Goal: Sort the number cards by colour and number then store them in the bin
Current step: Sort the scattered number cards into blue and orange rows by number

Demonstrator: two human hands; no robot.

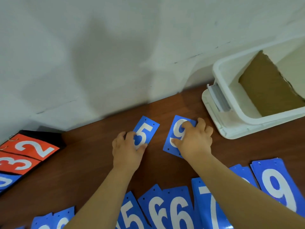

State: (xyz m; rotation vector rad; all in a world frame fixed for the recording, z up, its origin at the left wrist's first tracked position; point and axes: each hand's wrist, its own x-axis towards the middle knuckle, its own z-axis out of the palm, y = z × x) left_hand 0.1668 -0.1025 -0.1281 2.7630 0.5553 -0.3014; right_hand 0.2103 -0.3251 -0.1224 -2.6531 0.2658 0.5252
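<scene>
I read left hand (127, 147) pinching blue 5 card (146, 129) | right hand (195, 141) spread, pressing blue 9 card (177, 129) onto table (85, 154) | bin (234, 116) beside

Plain indoor room, can't narrow it to home or office. Brown wood-grain tabletop (85, 162) butts against a bare white wall (82, 47). White plastic bin (231, 124) holds cardboard (267, 90).
</scene>
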